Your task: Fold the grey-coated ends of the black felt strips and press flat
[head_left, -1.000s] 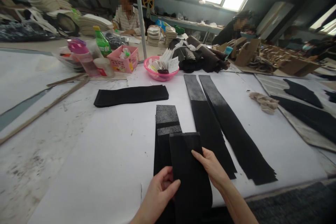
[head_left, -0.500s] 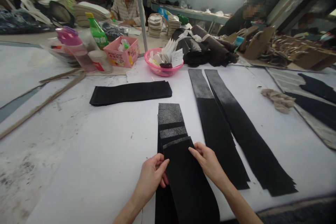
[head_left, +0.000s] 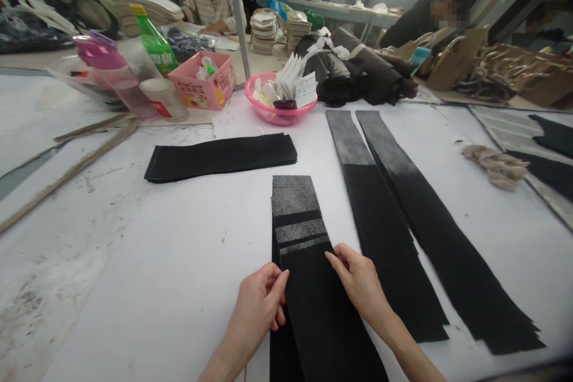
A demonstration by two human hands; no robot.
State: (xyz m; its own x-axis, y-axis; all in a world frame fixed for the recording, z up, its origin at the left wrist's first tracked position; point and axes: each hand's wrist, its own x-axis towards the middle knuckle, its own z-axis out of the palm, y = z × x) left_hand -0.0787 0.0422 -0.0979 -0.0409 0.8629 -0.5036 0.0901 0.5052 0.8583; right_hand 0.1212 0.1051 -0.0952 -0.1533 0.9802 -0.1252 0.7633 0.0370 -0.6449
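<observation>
A long black fabric strip [head_left: 324,304] runs down the middle of the table, its upper end banded with grey. My left hand [head_left: 262,298] pinches its left edge between thumb and fingers. On the opposite edge, my right hand [head_left: 358,274] pinches the same strip. Beneath and beyond it lie more black strips, whose grey speckled ends [head_left: 293,194] show in stepped bands. To the right rest two fanned stacks of strips, one nearer [head_left: 385,233] and one farther right [head_left: 443,239], both grey at the top. Another black stack [head_left: 221,157] lies crosswise at the left.
Along the back of the white table [head_left: 179,286] stand a pink basket [head_left: 280,113] holding papers, a pink box [head_left: 203,83], a green bottle [head_left: 154,45] and a purple-lidded jug [head_left: 111,74]. A beige cloth bundle [head_left: 495,166] lies at right. Two people sit beyond.
The held strip's top edge has come down flatter against the strips beneath, narrowing the black gap between the grey bands. Both hands keep their pinch. The camera view has shifted slightly.
</observation>
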